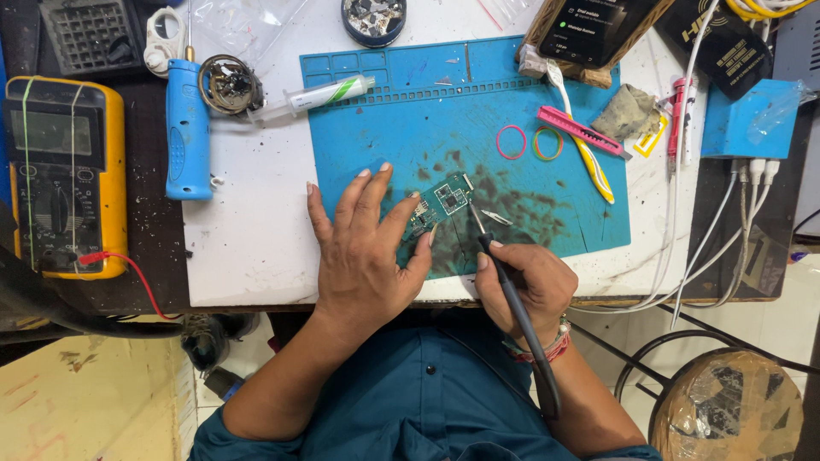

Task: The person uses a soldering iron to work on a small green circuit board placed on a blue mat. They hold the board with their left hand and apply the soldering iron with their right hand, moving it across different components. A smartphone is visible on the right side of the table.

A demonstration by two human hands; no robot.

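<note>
A small green circuit board (441, 202) lies on a stained blue work mat (427, 111). My left hand (363, 248) rests flat on the mat and pins the board's left end under its fingers. My right hand (525, 286) grips a black soldering iron (512, 299) like a pen. Its tip touches the board's right edge. A pair of metal tweezers (495, 218) lies just right of the tip.
A yellow multimeter (64, 175) sits far left, next to a blue handheld tool (188, 128). A syringe (316, 94), a round tin (373, 19), rubber bands (530, 142), a pink tool (581, 130), a phone (589, 26) and white cables (726, 230) ring the mat.
</note>
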